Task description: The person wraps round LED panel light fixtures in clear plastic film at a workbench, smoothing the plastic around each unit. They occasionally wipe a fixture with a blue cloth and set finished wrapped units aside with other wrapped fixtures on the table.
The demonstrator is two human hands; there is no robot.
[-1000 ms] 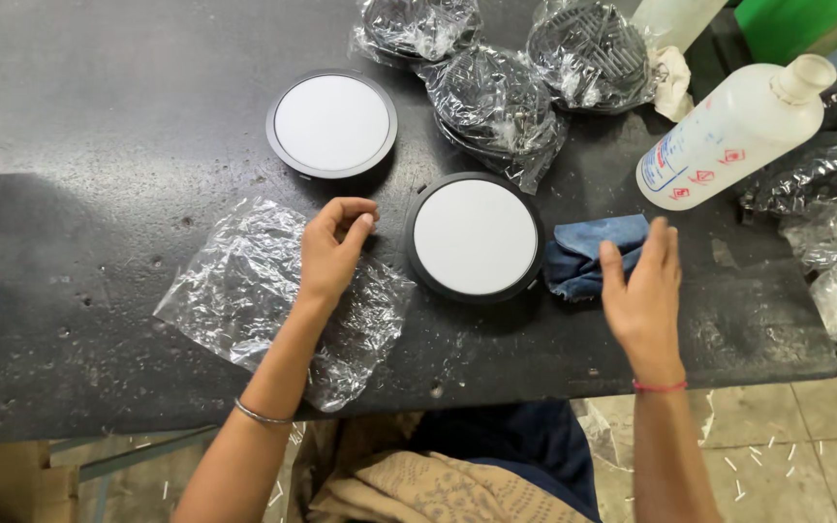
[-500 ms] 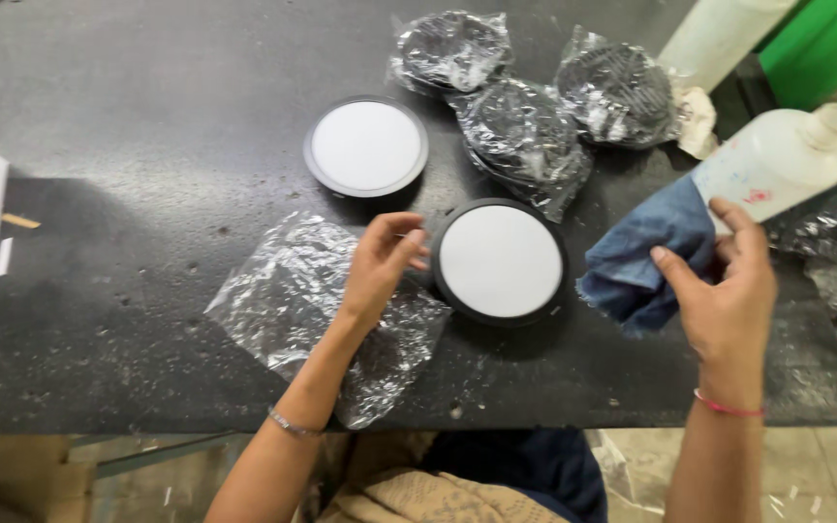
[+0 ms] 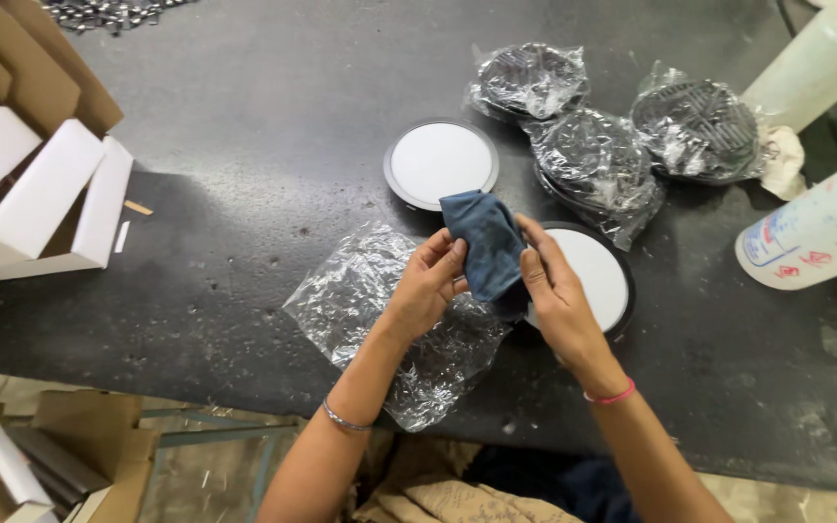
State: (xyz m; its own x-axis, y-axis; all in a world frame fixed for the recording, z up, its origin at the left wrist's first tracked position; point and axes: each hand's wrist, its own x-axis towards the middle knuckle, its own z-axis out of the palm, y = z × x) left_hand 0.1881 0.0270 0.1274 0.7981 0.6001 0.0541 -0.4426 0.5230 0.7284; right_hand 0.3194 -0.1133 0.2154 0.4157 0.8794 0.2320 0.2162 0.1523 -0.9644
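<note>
While both hands, left hand [image 3: 435, 276] and right hand [image 3: 552, 291], pinch the blue cloth [image 3: 484, 242] above the round panel light [image 3: 588, 276] on the surface [image 3: 244, 116], it looks soft and floppy (grab a bunched fold).

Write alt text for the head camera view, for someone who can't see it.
Both hands, left hand and right hand, hold a blue cloth above a dark worktable. Beneath lie a crumpled clear plastic bag and round white-faced light panels.

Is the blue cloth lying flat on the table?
No, both hands, left and right, hold the blue cloth up above the table.
</note>
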